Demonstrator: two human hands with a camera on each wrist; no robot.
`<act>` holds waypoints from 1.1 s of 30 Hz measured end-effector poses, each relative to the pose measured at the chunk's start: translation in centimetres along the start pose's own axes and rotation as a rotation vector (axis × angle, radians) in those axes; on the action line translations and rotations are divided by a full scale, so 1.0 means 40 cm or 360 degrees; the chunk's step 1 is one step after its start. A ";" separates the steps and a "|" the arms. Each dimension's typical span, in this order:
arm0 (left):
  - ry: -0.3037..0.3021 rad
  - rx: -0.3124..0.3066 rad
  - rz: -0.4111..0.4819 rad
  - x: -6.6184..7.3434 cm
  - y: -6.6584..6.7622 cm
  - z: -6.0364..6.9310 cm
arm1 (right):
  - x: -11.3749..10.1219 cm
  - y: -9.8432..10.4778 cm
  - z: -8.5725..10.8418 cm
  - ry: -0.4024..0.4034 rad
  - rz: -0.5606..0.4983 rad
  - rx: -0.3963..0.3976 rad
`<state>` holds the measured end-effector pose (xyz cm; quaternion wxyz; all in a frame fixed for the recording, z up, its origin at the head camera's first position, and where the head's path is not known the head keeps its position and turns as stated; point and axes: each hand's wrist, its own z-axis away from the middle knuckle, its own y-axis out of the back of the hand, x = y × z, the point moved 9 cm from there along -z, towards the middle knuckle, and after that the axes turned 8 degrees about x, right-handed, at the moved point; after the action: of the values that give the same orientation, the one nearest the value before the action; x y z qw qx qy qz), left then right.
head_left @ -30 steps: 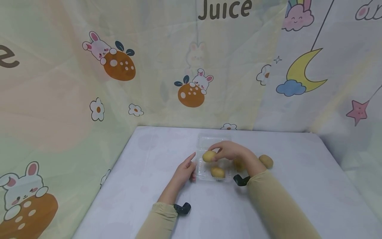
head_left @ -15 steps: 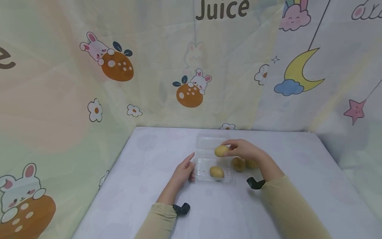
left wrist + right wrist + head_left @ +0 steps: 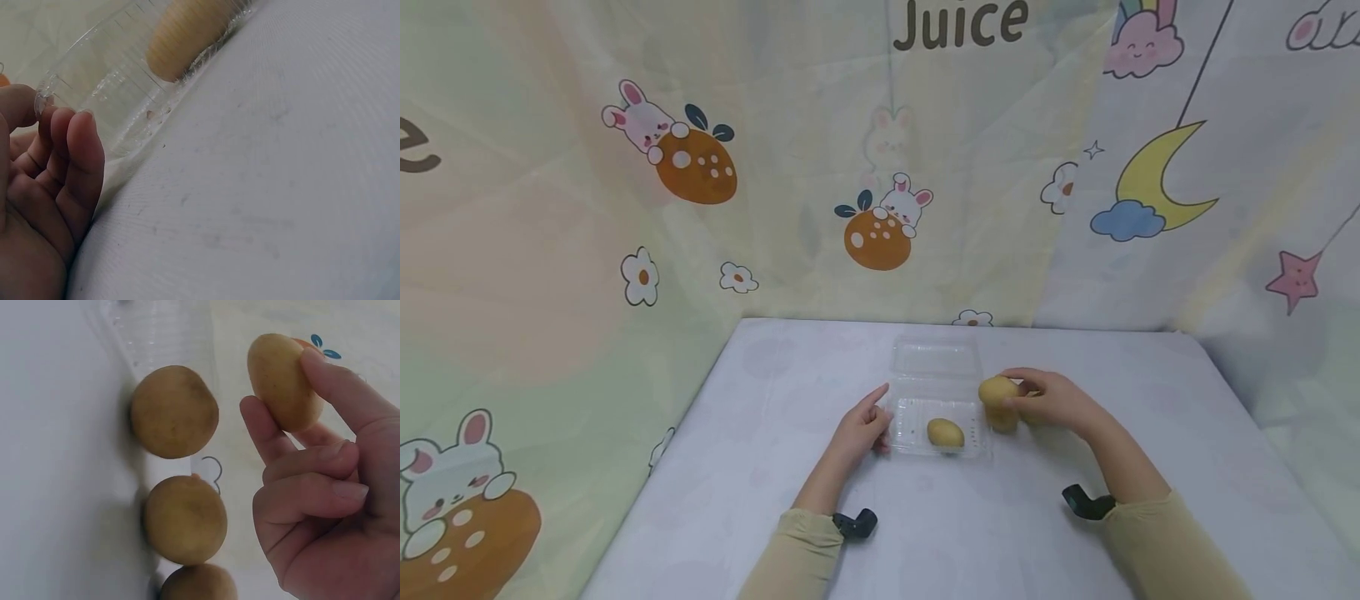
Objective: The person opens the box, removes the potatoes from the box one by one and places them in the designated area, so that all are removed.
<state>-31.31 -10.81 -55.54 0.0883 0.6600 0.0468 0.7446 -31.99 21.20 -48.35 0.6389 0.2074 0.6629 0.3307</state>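
My right hand (image 3: pixel 1056 402) pinches a yellow potato (image 3: pixel 997 391) between thumb and fingers, raised beside the clear plastic container (image 3: pixel 912 446). In the right wrist view this potato (image 3: pixel 281 378) is apart from the brownish potatoes (image 3: pixel 175 412) lined up on the table. One potato (image 3: pixel 945 432) lies inside the container, toward its right front. At the container's left side rests my left hand (image 3: pixel 857 427), index finger straight, the others bent. The left wrist view shows its fingers (image 3: pixel 84 137) touching the clear wall, with no plain grip on it.
The container's lid (image 3: pixel 936 357) lies folded back behind it. A white cloth covers the table (image 3: pixel 940 525), which meets a printed curtain (image 3: pixel 790 208) at the back and sides. Dark cameras sit on both wrists.
My right hand has carried its potato from above the container to the right, over the potatoes on the table. The left hand stays at the container's side.
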 end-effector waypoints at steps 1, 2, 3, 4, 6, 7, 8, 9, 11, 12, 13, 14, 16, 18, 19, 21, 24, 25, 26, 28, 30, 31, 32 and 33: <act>-0.0003 -0.0005 0.0012 0.000 -0.001 0.000 | 0.007 0.000 0.010 -0.0008 -0.0024 0.0006; -0.0007 -0.0008 0.0019 0.001 -0.001 0.000 | 0.015 -0.001 0.020 -0.0034 -0.0048 0.0006; -0.0011 -0.0011 0.0028 0.000 -0.002 -0.001 | 0.024 -0.003 0.030 -0.0056 -0.0067 0.0003; -0.0013 -0.0013 0.0036 0.000 -0.003 -0.001 | 0.031 -0.006 0.040 -0.0074 -0.0096 -0.0004; -0.0018 -0.0017 0.0051 -0.001 -0.003 -0.001 | 0.041 -0.012 0.060 -0.0051 -0.0169 -0.0023; -0.0021 -0.0020 0.0055 -0.001 -0.003 -0.001 | 0.043 -0.015 0.068 -0.0020 -0.0192 -0.0031; -0.0025 -0.0022 0.0058 -0.002 -0.004 -0.001 | 0.045 -0.018 0.075 0.0011 -0.0222 -0.0043; -0.0028 -0.0027 0.0065 -0.002 -0.004 -0.001 | 0.048 -0.021 0.082 0.0042 -0.0244 -0.0051; -0.0031 -0.0035 0.0072 -0.001 -0.005 -0.001 | 0.055 -0.027 0.094 0.0078 -0.0276 -0.0071; -0.0027 -0.0038 0.0075 -0.002 -0.005 -0.002 | 0.060 -0.029 0.100 0.0085 -0.0279 -0.0074; -0.0025 -0.0040 0.0076 -0.002 -0.006 -0.002 | 0.066 -0.031 0.104 0.0078 -0.0272 -0.0073; -0.0021 -0.0039 0.0075 -0.003 -0.005 -0.002 | 0.072 -0.033 0.108 0.0062 -0.0267 -0.0073; -0.0023 -0.0039 0.0069 -0.003 -0.006 -0.002 | 0.083 -0.036 0.114 0.0031 -0.0250 -0.0072; -0.0016 -0.0039 0.0064 -0.005 -0.006 -0.002 | 0.093 -0.042 0.119 0.0005 -0.0234 -0.0076; -0.0016 -0.0042 0.0063 -0.005 -0.006 -0.001 | 0.097 -0.045 0.121 -0.0010 -0.0225 -0.0081; -0.0011 -0.0047 0.0068 -0.006 -0.007 0.000 | 0.105 -0.052 0.124 -0.0031 -0.0205 -0.0095; 0.0000 -0.0044 0.0072 -0.008 -0.007 0.001 | 0.114 -0.062 0.128 -0.0062 -0.0190 -0.0106; 0.0000 -0.0041 0.0072 -0.007 -0.006 0.001 | 0.115 -0.064 0.128 -0.0058 -0.0179 -0.0107; 0.0000 -0.0036 0.0070 -0.007 -0.006 0.001 | 0.116 -0.067 0.128 -0.0057 -0.0170 -0.0109; -0.0002 -0.0028 0.0061 -0.006 -0.004 0.002 | 0.119 -0.069 0.127 -0.0066 -0.0156 -0.0105; 0.0001 -0.0020 0.0052 -0.005 -0.003 0.001 | 0.122 -0.071 0.126 -0.0078 -0.0141 -0.0098; 0.0003 -0.0019 0.0050 -0.004 -0.003 0.001 | 0.123 -0.071 0.126 -0.0088 -0.0133 -0.0094; 0.0003 -0.0017 0.0047 -0.004 -0.003 0.001 | 0.124 -0.071 0.126 -0.0100 -0.0134 -0.0089; 0.0002 -0.0015 0.0045 -0.003 -0.002 0.001 | 0.124 -0.071 0.126 -0.0107 -0.0138 -0.0085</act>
<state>-31.26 -10.75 -55.66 0.0808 0.6597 0.0340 0.7464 -27.11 23.55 -53.72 0.6799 0.1723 0.6403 0.3131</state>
